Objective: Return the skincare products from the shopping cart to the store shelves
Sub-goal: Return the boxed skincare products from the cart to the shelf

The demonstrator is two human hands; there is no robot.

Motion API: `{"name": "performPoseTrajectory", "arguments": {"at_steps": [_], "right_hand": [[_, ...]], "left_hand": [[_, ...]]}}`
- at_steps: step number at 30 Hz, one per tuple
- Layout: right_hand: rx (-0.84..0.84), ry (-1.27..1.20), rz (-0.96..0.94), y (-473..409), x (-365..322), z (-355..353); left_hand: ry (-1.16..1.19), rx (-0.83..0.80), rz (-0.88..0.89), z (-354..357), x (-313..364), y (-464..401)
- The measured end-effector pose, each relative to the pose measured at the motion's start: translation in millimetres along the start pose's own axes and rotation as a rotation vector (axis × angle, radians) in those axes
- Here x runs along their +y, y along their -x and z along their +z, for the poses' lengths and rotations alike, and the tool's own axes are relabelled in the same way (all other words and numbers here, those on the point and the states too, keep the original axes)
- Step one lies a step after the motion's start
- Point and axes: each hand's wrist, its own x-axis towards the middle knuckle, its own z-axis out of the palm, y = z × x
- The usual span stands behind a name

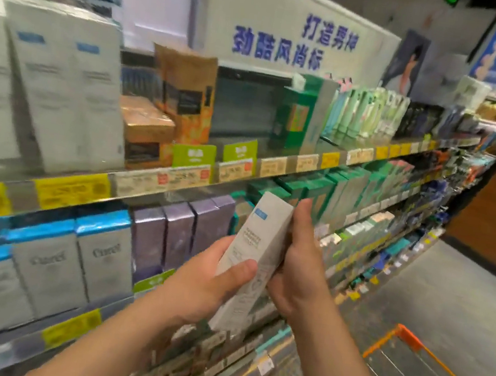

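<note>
Store aisle, shelving [158, 181] stacked with boxed skincare running along the left and receding to the right. Pale grey carton [259, 246] with a small blue label near its top, tilted, top leaning away toward the shelves, held in front of the middle shelf level. Left hand [211, 281] wraps the carton's lower half, thumb across the front face, grip clamped on it. Right hand [298, 265] holds the carton's right edge, fingers curled behind it, index finger running up along the side; grip likewise closed on the carton.

Just behind the carton: purple boxes [176, 235] on the middle shelf, green boxes [300, 189] to their right. Further left on that shelf, grey boxes with blue tops [99, 259] (brand print reads "Curel"). Upper shelf carries tall white boxes [63, 88] at left that resemble the held carton, then brown and orange boxes [183, 96], then a gap, then a green box [295, 114] and pale green tubes [365, 112]. Yellow and green price tags [71, 190] line the shelf edges. White sign with blue Chinese characters [293, 38] tops the unit. Orange-rimmed shopping cart [427, 353] at lower right, on the grey floor [448, 295].
</note>
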Motion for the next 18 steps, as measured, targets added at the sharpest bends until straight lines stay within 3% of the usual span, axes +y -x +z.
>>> {"name": "performPoseTrajectory", "arguments": {"at_steps": [11,18], "right_hand": [[-0.365,0.366,-0.238,-12.3,-25.6,132.9],[-0.666,0.736,-0.471,-9.7,-70.1,201.5]], "left_hand": [[-0.11,0.441,0.05,-98.9,40.4,71.2],[-0.353,0.732,0.108,-146.6,67.1,106.0]]}}
